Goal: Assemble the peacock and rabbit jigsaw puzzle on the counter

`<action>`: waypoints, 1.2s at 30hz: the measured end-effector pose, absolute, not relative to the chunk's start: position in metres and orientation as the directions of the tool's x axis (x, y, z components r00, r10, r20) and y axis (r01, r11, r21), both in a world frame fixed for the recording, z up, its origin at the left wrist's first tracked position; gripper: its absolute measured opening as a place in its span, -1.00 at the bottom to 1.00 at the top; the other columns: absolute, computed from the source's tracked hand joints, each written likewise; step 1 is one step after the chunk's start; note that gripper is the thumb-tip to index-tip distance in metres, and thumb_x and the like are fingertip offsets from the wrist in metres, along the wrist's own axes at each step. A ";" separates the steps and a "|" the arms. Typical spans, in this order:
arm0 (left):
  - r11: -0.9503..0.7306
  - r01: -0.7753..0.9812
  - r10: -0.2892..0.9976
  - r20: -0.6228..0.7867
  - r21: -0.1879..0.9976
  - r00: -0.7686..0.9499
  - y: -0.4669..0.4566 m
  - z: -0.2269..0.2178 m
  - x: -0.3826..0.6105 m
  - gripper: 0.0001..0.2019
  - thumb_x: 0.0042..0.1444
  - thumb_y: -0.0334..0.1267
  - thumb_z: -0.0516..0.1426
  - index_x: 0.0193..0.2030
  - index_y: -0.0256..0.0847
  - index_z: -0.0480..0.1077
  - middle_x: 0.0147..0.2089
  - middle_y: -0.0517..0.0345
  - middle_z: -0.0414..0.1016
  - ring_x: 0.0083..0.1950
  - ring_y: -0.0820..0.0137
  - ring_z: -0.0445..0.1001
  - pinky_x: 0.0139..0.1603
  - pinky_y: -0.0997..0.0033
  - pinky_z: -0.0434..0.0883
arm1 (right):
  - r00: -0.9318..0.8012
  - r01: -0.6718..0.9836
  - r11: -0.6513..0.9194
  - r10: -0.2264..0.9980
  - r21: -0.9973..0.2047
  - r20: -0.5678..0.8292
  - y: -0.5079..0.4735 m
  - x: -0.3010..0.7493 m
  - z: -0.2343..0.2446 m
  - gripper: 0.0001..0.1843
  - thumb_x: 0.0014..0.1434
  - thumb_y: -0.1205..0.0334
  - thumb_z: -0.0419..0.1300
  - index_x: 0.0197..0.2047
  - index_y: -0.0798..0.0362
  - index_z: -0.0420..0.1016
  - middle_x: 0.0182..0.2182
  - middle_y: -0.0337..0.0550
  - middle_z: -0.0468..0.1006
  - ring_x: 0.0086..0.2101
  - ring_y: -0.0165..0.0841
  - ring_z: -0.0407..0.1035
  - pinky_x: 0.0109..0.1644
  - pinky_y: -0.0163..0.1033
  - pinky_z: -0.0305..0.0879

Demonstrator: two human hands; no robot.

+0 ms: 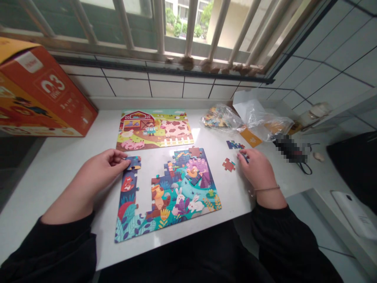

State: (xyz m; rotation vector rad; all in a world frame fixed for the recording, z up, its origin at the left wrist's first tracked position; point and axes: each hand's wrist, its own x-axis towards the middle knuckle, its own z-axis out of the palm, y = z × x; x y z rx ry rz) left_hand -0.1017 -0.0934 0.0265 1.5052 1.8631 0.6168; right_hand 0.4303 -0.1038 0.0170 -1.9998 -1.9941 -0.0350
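A partly joined animal jigsaw puzzle (194, 192) lies on the counter, with a gap between its left column and its main part. At the top of that column, my left hand (104, 169) pinches a dark blue puzzle piece (134, 162). Beyond the puzzle's right side, my right hand (257, 167) is closed, with the edge of a small dark puzzle piece (245, 156) showing at its fingertips. Close to these fingers lie a brown puzzle piece (229, 164) and some dark blue pieces (234, 145). A few loose pieces rest on top of the joined part.
A finished farm puzzle (154, 129) lies behind. Bagged pieces (219, 118) and crumpled clear wrapping (262, 118) are at the back right, near a blurred black object (291, 149). An orange box (44, 90) stands at the left. A barred window and tiled wall border the counter (73, 153).
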 end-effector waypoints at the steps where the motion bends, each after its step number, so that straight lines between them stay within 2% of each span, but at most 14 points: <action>1: 0.223 0.660 0.974 -0.194 0.717 -0.118 -0.094 0.027 -0.101 -0.52 0.06 0.16 0.37 -0.06 -0.16 0.52 -0.19 0.02 0.70 -0.19 0.11 0.63 -0.23 0.26 0.46 | 0.103 0.985 -0.067 0.969 -0.161 0.225 -0.094 0.434 0.018 -0.67 0.47 0.13 0.20 0.10 0.17 0.65 0.02 0.25 0.69 0.05 0.02 0.57 0.21 0.06 0.44; 4: 0.226 0.635 0.973 -0.202 0.739 -0.112 -0.098 0.029 -0.100 -0.51 0.05 0.18 0.39 -0.08 -0.15 0.54 -0.21 0.02 0.71 -0.19 0.10 0.65 -0.24 0.27 0.46 | 0.239 0.971 -0.235 0.965 -0.045 0.105 -0.062 0.443 0.019 -0.63 0.41 0.12 0.29 0.12 0.23 0.62 0.00 0.34 0.69 -0.01 0.04 0.60 0.09 0.02 0.44; 6: 0.244 0.599 0.968 -0.227 0.762 -0.105 -0.098 0.029 -0.101 -0.49 -0.02 0.20 0.42 -0.12 -0.15 0.55 -0.25 0.02 0.70 -0.20 0.09 0.65 -0.25 0.26 0.46 | 0.282 0.959 -0.281 0.957 -0.029 0.063 -0.045 0.450 0.019 -0.61 0.35 0.12 0.37 0.11 0.21 0.58 -0.01 0.35 0.69 -0.04 0.03 0.60 0.03 -0.02 0.42; 10: 0.251 0.573 0.965 -0.247 0.780 -0.086 -0.097 0.026 -0.103 -0.44 -0.13 0.25 0.45 -0.17 -0.14 0.54 -0.30 0.04 0.68 -0.28 0.16 0.62 -0.30 0.29 0.44 | 0.337 0.936 -0.332 0.941 -0.115 0.030 -0.023 0.467 0.016 -0.52 0.16 0.12 0.53 0.04 0.12 0.51 -0.12 0.29 0.69 -0.16 0.01 0.58 -0.09 -0.03 0.35; 16: 0.250 0.577 0.966 -0.242 0.778 -0.093 -0.100 0.031 -0.099 -0.49 -0.09 0.19 0.44 -0.18 -0.15 0.55 -0.30 0.05 0.67 -0.28 0.17 0.61 -0.29 0.30 0.43 | 0.280 0.934 -0.278 0.960 -0.226 -0.024 -0.018 0.479 0.017 -0.66 0.02 0.14 0.58 -0.37 -0.04 0.47 -0.41 -0.04 0.58 -0.34 -0.10 0.47 -0.14 0.01 0.29; 20: 0.253 0.533 0.967 -0.233 0.807 -0.105 -0.102 0.034 -0.097 -0.49 -0.11 0.17 0.46 -0.18 -0.15 0.54 -0.29 0.06 0.68 -0.27 0.18 0.61 -0.30 0.31 0.43 | 0.271 0.925 -0.226 0.956 -0.306 0.113 -0.031 0.471 0.029 -0.72 0.11 0.21 0.48 -0.46 -0.10 0.44 -0.46 -0.07 0.53 -0.39 -0.12 0.39 -0.16 0.04 0.25; 23: 0.268 0.472 0.963 -0.251 0.840 -0.100 -0.101 0.034 -0.097 -0.48 -0.13 0.16 0.47 -0.17 -0.17 0.55 -0.29 0.06 0.68 -0.26 0.20 0.62 -0.28 0.33 0.44 | 0.281 0.912 -0.160 0.914 -0.377 0.292 -0.046 0.447 0.044 -0.81 0.31 0.09 0.36 -0.31 -0.13 0.46 -0.35 -0.01 0.57 -0.34 -0.10 0.40 -0.16 0.05 0.23; 25: 0.270 0.457 0.963 -0.248 0.847 -0.109 -0.101 0.034 -0.097 -0.46 -0.14 0.16 0.47 -0.17 -0.18 0.55 -0.28 0.06 0.67 -0.26 0.22 0.61 -0.29 0.34 0.44 | 0.264 0.857 -0.051 0.898 -0.512 0.352 -0.054 0.417 0.052 -0.80 0.36 -0.01 0.30 -0.22 -0.13 0.44 -0.32 -0.04 0.56 -0.33 -0.12 0.42 -0.18 0.02 0.28; 27: 0.269 0.450 0.963 -0.242 0.852 -0.117 -0.100 0.033 -0.097 -0.46 -0.17 0.16 0.48 -0.18 -0.19 0.55 -0.28 0.06 0.66 -0.27 0.24 0.59 -0.30 0.35 0.44 | 0.147 0.695 0.095 0.952 -0.713 0.270 -0.062 0.375 0.056 -0.74 0.33 -0.06 0.34 -0.15 -0.10 0.43 -0.31 -0.10 0.57 -0.34 -0.17 0.46 -0.22 -0.02 0.38; 29: 0.267 0.443 0.964 -0.239 0.856 -0.118 -0.100 0.033 -0.097 -0.45 -0.17 0.16 0.49 -0.18 -0.19 0.55 -0.29 0.07 0.66 -0.28 0.25 0.59 -0.31 0.35 0.44 | -0.030 0.575 0.164 0.983 -0.802 0.180 -0.069 0.326 0.056 -0.61 0.35 -0.09 0.32 0.10 -0.08 0.44 -0.25 -0.17 0.63 -0.34 -0.24 0.54 -0.26 -0.11 0.48; 31: 0.269 0.441 0.963 -0.244 0.856 -0.114 -0.100 0.032 -0.096 -0.46 -0.17 0.15 0.50 -0.18 -0.19 0.55 -0.29 0.07 0.66 -0.29 0.25 0.59 -0.30 0.34 0.44 | -0.271 0.342 0.115 0.963 -0.933 0.020 -0.075 0.278 0.053 -0.37 0.38 0.00 0.31 0.42 -0.05 0.29 -0.21 -0.20 0.64 -0.34 -0.26 0.59 -0.30 -0.15 0.53; 32: 0.270 0.441 0.963 -0.245 0.856 -0.114 -0.100 0.032 -0.096 -0.46 -0.16 0.15 0.50 -0.18 -0.18 0.55 -0.29 0.07 0.66 -0.29 0.25 0.59 -0.30 0.34 0.45 | -0.360 0.277 0.085 0.933 -0.957 -0.021 -0.078 0.256 0.050 -0.34 0.38 0.07 0.30 0.46 -0.06 0.26 -0.21 -0.22 0.64 -0.34 -0.27 0.61 -0.33 -0.18 0.52; 34: 0.267 0.435 0.964 -0.240 0.860 -0.117 -0.101 0.032 -0.096 -0.47 -0.15 0.14 0.50 -0.18 -0.18 0.56 -0.28 0.07 0.66 -0.28 0.24 0.60 -0.29 0.33 0.45 | -0.461 0.258 0.052 0.884 -0.965 -0.075 -0.082 0.219 0.042 -0.52 0.43 0.14 0.24 0.36 -0.06 0.40 -0.21 -0.22 0.65 -0.33 -0.31 0.63 -0.30 -0.21 0.52; 36: 0.261 0.424 0.965 -0.232 0.867 -0.119 -0.101 0.031 -0.096 -0.49 -0.14 0.14 0.50 -0.19 -0.17 0.56 -0.28 0.07 0.66 -0.28 0.25 0.60 -0.29 0.33 0.45 | -0.486 0.322 0.111 0.872 -0.940 -0.064 -0.086 0.196 0.033 -0.68 0.43 0.20 0.26 0.22 -0.06 0.50 -0.27 -0.26 0.66 -0.33 -0.34 0.61 -0.25 -0.23 0.48</action>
